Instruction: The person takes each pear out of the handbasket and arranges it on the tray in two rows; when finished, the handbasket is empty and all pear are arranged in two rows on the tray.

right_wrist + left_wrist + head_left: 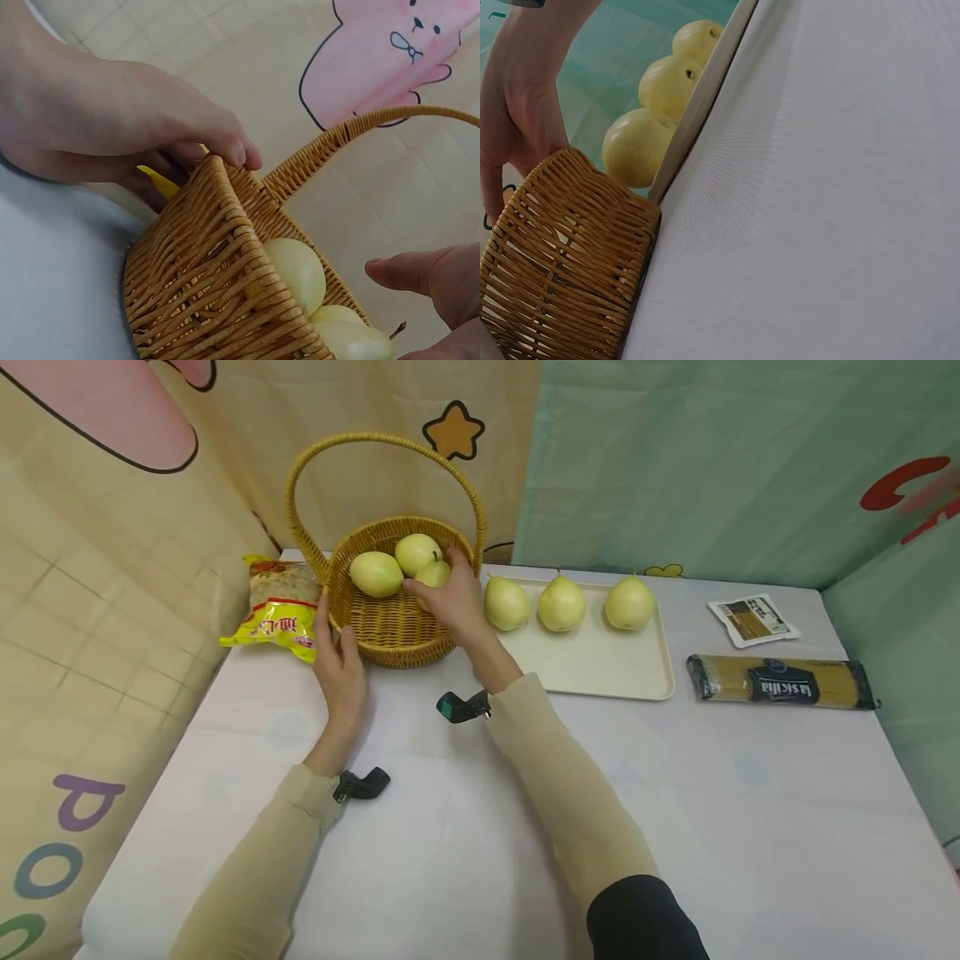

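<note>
While the arched handle is left free above, the wicker basket (397, 656) is held at its left rim by the left hand (341, 681) in the upper left of the frame. As judged from the right-wrist view, a thumb tip is set at the rim and fingers are laid against the outer wall, presumably so that the basket is kept from sliding. Three pears (377, 574) are contained in it, grouped toward the back. The rightmost of these is partly covered by the right hand (457, 597), which is reached in beneath the handle; its thumb is extended, apparently clear of the fruit, but whether the pear is grasped by the fingers cannot be told. At upper centre, three more pears (562, 603) are stood in a row along the far edge of a cream tray (600, 668), set just beside the basket, perhaps for a short reach. A yellow snack packet (281, 610) is placed against the basket's left side. At the right of the frame, a small sachet (753, 620) and a spaghetti packet (780, 682) are laid flat on the white-covered desk (420, 860), well apart from both hands.
</note>
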Tool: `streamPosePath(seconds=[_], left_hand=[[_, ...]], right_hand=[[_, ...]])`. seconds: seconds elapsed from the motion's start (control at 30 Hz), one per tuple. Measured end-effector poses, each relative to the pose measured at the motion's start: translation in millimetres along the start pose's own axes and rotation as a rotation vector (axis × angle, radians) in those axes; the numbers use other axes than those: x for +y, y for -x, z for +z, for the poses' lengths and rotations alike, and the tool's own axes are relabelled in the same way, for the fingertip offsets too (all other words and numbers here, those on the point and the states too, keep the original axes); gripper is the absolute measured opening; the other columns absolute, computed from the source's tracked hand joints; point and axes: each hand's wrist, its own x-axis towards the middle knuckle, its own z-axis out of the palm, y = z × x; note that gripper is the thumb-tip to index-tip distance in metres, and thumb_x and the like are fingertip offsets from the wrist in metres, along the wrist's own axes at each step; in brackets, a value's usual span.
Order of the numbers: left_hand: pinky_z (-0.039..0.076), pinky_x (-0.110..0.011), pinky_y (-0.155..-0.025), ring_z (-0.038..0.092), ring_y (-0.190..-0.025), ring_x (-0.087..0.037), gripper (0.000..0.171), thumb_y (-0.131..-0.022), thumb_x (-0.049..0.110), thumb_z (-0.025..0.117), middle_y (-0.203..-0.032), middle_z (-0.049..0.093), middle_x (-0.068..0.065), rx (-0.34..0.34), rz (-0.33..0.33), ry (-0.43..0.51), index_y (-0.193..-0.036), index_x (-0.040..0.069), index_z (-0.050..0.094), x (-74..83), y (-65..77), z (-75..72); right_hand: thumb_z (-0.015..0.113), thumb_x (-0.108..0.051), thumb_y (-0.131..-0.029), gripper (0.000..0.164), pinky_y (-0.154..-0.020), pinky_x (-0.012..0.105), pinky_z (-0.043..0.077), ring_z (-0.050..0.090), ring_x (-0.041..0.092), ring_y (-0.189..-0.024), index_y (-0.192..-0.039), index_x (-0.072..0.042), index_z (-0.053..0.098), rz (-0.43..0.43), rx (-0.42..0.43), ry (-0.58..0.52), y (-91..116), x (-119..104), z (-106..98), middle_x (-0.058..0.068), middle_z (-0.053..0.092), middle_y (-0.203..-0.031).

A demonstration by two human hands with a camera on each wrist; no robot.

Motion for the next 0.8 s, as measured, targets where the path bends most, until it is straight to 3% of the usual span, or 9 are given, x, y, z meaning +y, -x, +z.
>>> streamPosePath(seconds=[0.17, 0.27, 0.4, 0.57, 0.8], left_hand=[[0.032, -0.035, -0.127, 0.034, -0.157, -0.028, 0.054, -0.110, 0.006, 0.043, -0.171, 0.033, -0.010, 0.002, -0.008, -0.017, -0.164, 0.006, 0.034, -25.7, -6.2, 1.8], [0.033, -0.030, -0.126, 0.035, -0.157, -0.019, 0.055, -0.111, 0.009, 0.044, -0.172, 0.034, -0.001, 0.000, -0.018, -0.029, -0.165, 0.013, 0.035, -36.2, -7.5, 1.5], [0.032, -0.029, -0.126, 0.035, -0.156, -0.013, 0.055, -0.111, 0.013, 0.045, -0.171, 0.034, 0.005, -0.014, -0.022, -0.039, -0.165, 0.018, 0.035, -38.0, -6.3, 1.5], [0.032, -0.030, -0.126, 0.034, -0.156, -0.014, 0.056, -0.111, 0.014, 0.045, -0.172, 0.033, 0.005, -0.013, -0.029, -0.059, -0.166, 0.019, 0.034, -38.6, -9.5, -0.7], [0.034, -0.032, -0.125, 0.036, -0.156, -0.016, 0.056, -0.111, 0.013, 0.045, -0.172, 0.033, 0.004, -0.011, -0.047, -0.063, -0.166, 0.019, 0.033, -42.5, -11.7, -2.0]], right_hand=[[0.079, -0.021, -0.095, 0.085, -0.116, 0.037, 0.046, 0.048, 0.029, -0.144, -0.162, 0.000, 0.032, 0.097, -0.030, -0.003, -5.2, -2.8, 2.7, 0.019, 0.044, -0.161], [0.081, -0.015, -0.093, 0.082, -0.113, 0.037, 0.048, 0.052, 0.029, -0.138, -0.160, 0.000, 0.036, 0.111, -0.034, 0.066, -7.6, -2.9, 6.1, 0.017, 0.050, -0.156], [0.082, -0.001, -0.087, 0.083, -0.112, 0.038, 0.047, 0.052, 0.029, -0.137, -0.159, -0.001, 0.040, 0.106, -0.018, 0.109, -10.2, -1.6, 10.3, 0.016, 0.051, -0.155], [0.081, 0.009, -0.080, 0.085, -0.110, 0.040, 0.049, 0.048, 0.032, -0.139, -0.157, -0.004, 0.045, 0.093, -0.016, 0.100, -15.5, -1.1, 17.6, 0.017, 0.051, -0.155], [0.088, -0.002, -0.081, 0.081, -0.109, 0.038, 0.050, 0.051, 0.030, -0.138, -0.153, -0.008, 0.050, 0.096, 0.020, 0.264, -19.3, 0.2, 27.5, 0.013, 0.058, -0.148]])
